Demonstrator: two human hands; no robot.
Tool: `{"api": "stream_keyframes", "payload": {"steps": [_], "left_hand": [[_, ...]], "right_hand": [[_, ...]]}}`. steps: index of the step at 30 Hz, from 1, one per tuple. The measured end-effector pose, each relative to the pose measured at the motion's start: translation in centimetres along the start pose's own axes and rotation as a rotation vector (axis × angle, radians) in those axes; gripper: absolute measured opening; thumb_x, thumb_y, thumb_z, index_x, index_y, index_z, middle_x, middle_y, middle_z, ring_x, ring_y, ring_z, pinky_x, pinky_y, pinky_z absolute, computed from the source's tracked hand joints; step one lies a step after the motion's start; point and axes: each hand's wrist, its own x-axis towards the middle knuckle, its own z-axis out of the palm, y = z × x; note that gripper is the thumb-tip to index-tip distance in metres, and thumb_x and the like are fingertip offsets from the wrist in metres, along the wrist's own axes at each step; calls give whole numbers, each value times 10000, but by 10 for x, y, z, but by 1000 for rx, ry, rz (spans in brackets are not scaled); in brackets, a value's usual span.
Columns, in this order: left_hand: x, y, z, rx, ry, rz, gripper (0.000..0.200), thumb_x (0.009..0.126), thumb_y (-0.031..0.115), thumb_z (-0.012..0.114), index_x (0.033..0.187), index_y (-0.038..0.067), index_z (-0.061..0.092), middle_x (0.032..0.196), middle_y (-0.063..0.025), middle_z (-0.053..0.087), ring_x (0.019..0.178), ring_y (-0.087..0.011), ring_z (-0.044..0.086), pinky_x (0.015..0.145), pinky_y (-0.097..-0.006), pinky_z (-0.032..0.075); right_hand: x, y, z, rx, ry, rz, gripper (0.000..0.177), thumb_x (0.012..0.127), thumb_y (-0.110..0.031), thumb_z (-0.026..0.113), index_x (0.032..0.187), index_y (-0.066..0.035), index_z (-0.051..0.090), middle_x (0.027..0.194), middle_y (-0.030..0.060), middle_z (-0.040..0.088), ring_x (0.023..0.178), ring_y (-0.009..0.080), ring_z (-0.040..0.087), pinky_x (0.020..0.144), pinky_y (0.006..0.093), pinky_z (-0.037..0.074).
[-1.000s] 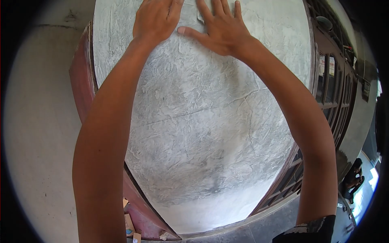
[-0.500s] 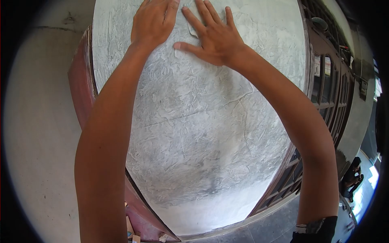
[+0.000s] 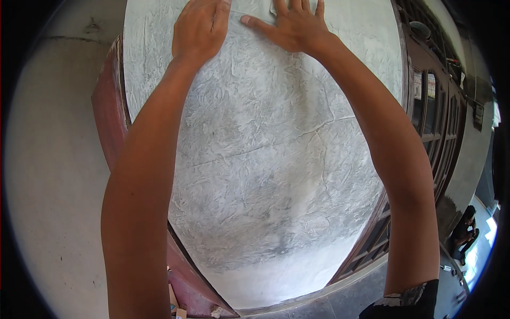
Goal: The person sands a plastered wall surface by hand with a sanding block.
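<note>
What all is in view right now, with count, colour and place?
Textured wall: one, grey-white, centre
Thin flat piece: one, pale, at the right hand's fingers, mostly hidden
Plain wall: one, beige-grey, far left
Frame: one, reddish, left of centre
Glazed woodwork: count unclear, brown, right
Cardboard: count unclear, tan, lower left
Floor: one, grey, bottom
Seated person: one, dark clothes, far right
Sleeve: one, mostly black, lower right
Left hand: one, bare, top
Right hand: one, bare, top

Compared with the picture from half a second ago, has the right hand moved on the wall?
Yes: the right hand is higher up the wall, farther above the branching crack.
</note>
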Motion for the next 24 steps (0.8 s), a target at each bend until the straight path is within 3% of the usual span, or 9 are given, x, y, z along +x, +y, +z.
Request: {"api": "stream_keyframes", "payload": {"steps": [3,4,6,9,16,19,22,23,24], "left_hand": [[0,-1,-1,-3,2,-10,571,1124,346,301,1313,-63,651,1450,-228,597,1415,-375,492,1241,-476,284],[-1,-1,1,5,10,1,571,1124,349,305,1317,-63,649,1449,-230,597,1414,-377,493,1239,-479,286],[-2,-3,3,18,18,4,566,1124,349,311,1322,-62,646,1448,-231,598,1414,-379,493,1237,-483,289],[-2,-1,3,30,10,17,561,1122,351,323,1323,-61,645,1445,-232,600,1415,-380,493,1234,-488,292],[-2,-1,4,38,32,28,550,1115,354,343,1307,-52,660,1434,-234,606,1412,-381,494,1232,-489,296],[-3,-1,3,33,28,27,537,1115,344,347,1307,-46,663,1432,-231,610,1410,-379,495,1231,-490,295],[-3,2,2,-2,30,-18,535,1115,341,345,1299,-45,666,1433,-227,611,1410,-378,495,1231,-489,294],[-2,1,3,-6,27,-16,535,1115,341,345,1299,-45,666,1433,-227,611,1410,-378,495,1231,-489,294],[-3,-2,3,0,29,2,535,1114,341,345,1299,-45,666,1431,-228,611,1409,-380,496,1231,-489,294]], "right_hand": [[-49,-13,31,-53,143,-398,1162,932,-869,286,1644,31,97,1676,369,39,1584,479,7,1235,678,71],[-60,-16,68,-301,471,-463,1156,926,-872,303,1650,7,111,1682,351,57,1587,467,14,1232,689,66],[-45,-7,35,-110,90,-461,1140,922,-876,301,1660,-28,113,1697,322,42,1594,444,14,1241,675,57],[2,1,12,11,102,-142,1145,919,-886,253,1666,-39,65,1710,296,2,1602,412,-7,1256,648,38],[-31,-7,41,-67,112,-393,1178,905,-900,270,1661,-23,57,1707,303,-5,1596,436,-27,1233,689,23],[-1,-6,14,28,142,-174,1163,907,-898,264,1665,-38,68,1716,279,9,1601,415,-24,1242,680,36],[3,-14,20,30,181,-157,1170,908,-897,259,1662,-24,65,1710,294,18,1598,427,-22,1242,677,49],[-7,-20,9,-100,-5,-190,1182,908,-895,273,1656,-4,67,1700,320,19,1593,445,-18,1238,682,56],[-29,-21,25,-85,107,-282,1188,909,-892,284,1651,13,84,1689,343,23,1589,461,-13,1234,687,64]]}}
